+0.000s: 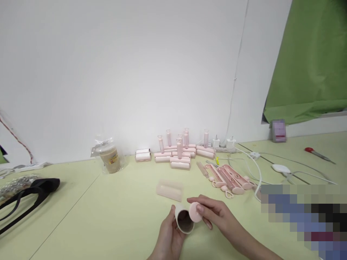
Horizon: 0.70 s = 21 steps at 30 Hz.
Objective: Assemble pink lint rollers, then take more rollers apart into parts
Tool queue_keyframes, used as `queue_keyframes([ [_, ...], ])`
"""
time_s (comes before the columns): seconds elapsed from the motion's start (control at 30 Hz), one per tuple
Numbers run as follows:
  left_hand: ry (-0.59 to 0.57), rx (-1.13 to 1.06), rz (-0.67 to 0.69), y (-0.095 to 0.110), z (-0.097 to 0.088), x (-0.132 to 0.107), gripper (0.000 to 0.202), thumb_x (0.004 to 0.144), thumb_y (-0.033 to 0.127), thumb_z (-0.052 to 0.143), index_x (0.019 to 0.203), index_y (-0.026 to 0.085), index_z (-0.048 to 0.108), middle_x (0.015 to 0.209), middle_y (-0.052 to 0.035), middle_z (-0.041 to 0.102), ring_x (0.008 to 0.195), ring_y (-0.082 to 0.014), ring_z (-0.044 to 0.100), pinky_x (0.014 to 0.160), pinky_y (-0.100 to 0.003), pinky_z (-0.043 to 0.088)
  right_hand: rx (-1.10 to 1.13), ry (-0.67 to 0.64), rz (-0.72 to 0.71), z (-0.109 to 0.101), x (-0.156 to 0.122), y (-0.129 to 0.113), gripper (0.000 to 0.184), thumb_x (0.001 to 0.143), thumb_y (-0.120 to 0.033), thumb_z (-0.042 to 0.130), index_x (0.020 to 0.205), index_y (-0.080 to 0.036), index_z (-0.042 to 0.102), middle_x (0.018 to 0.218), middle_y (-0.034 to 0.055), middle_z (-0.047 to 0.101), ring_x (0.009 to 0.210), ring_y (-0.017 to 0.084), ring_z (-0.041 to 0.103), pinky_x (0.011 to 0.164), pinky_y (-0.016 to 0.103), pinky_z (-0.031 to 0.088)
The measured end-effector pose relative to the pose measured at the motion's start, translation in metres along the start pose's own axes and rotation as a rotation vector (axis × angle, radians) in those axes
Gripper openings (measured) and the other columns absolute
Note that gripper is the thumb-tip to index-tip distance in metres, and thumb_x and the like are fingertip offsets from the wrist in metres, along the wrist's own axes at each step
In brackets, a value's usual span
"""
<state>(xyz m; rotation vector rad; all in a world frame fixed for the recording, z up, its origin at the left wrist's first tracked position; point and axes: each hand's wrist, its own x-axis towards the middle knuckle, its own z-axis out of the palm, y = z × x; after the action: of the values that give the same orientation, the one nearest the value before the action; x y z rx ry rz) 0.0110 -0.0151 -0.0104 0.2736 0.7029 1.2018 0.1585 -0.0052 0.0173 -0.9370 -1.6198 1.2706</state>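
Note:
My left hand (166,234) is wrapped round a short white paper roll (184,218) with a hollow cardboard core, its open end facing me. My right hand (214,215) pinches a round pink end cap (195,212) at the roll's right end, touching it. A translucent pink cover (170,190) lies on the table just beyond the hands. Further back stand several assembled pink lint rollers (179,153) with upright handles, and to their right lies a row of pink handle parts (230,178).
Pale green table (108,216) against a white wall. A bagged drink cup (110,157) stands at back left, a black bag strap (29,196) at far left. White chargers and cables (257,159) and a red-handled tool (317,154) lie at right.

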Motion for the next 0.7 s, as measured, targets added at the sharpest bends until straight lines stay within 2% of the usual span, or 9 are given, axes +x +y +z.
queue_keyframes([
  [0.1, -0.008, 0.032, -0.024, -0.002, -0.003, 0.001, 0.027, 0.085, 0.030, 0.049, 0.080, 0.007, 0.063, 0.079, -0.0095, 0.065, 0.071, -0.0169, 0.059, 0.067, -0.026, 0.047, -0.111, -0.033, -0.084, 0.000, -0.003, 0.006, 0.028, 0.081, -0.042, 0.052, 0.101, -0.030, 0.067, 0.081, 0.0007, 0.043, 0.060, 0.011, 0.045, 0.058, 0.025, 0.040],
  [0.2, -0.022, 0.042, -0.013, -0.004, -0.005, 0.000, 0.030, 0.083, 0.034, 0.052, 0.079, 0.007, 0.063, 0.076, -0.0087, 0.063, 0.066, -0.0157, 0.057, 0.065, -0.027, 0.047, -0.201, -0.052, -0.160, 0.004, -0.006, 0.012, 0.028, 0.082, -0.038, 0.052, 0.108, -0.035, 0.062, 0.087, 0.0015, 0.042, 0.068, 0.013, 0.047, 0.066, 0.027, 0.043],
  [0.3, -0.045, 0.035, -0.001, -0.005, -0.006, -0.001, 0.031, 0.079, 0.038, 0.057, 0.077, 0.008, 0.063, 0.074, -0.0080, 0.062, 0.066, -0.0161, 0.058, 0.069, -0.029, 0.047, -0.211, -0.047, -0.220, 0.009, -0.009, 0.013, 0.032, 0.084, -0.032, 0.050, 0.114, -0.037, 0.057, 0.088, 0.0020, 0.044, 0.068, 0.013, 0.049, 0.067, 0.027, 0.044],
  [0.47, -0.078, 0.005, -0.033, -0.007, -0.005, -0.002, 0.027, 0.081, 0.031, 0.055, 0.078, 0.006, 0.064, 0.079, -0.0107, 0.064, 0.073, -0.0187, 0.060, 0.073, -0.029, 0.047, -0.306, -0.032, -0.287, 0.012, -0.011, 0.010, 0.030, 0.085, -0.025, 0.048, 0.111, -0.035, 0.059, 0.092, 0.0040, 0.046, 0.071, 0.014, 0.053, 0.066, 0.026, 0.045],
  [0.6, -0.033, -0.019, -0.146, -0.006, -0.005, -0.001, 0.024, 0.079, 0.030, 0.058, 0.079, 0.007, 0.064, 0.079, -0.0110, 0.065, 0.076, -0.0190, 0.062, 0.072, -0.026, 0.047, -0.397, -0.060, -0.393, 0.010, -0.011, 0.005, 0.030, 0.085, -0.021, 0.045, 0.110, -0.030, 0.059, 0.091, 0.0067, 0.049, 0.070, 0.015, 0.055, 0.063, 0.026, 0.047],
  [0.7, -0.048, 0.014, -0.240, -0.002, -0.004, 0.003, 0.023, 0.076, 0.035, 0.060, 0.073, 0.012, 0.063, 0.065, -0.0062, 0.062, 0.068, -0.0204, 0.063, 0.063, -0.028, 0.049, -0.575, -0.108, -0.522, 0.012, -0.013, 0.000, 0.029, 0.084, -0.024, 0.047, 0.110, -0.031, 0.060, 0.089, 0.0064, 0.055, 0.062, 0.013, 0.054, 0.057, 0.024, 0.045],
])
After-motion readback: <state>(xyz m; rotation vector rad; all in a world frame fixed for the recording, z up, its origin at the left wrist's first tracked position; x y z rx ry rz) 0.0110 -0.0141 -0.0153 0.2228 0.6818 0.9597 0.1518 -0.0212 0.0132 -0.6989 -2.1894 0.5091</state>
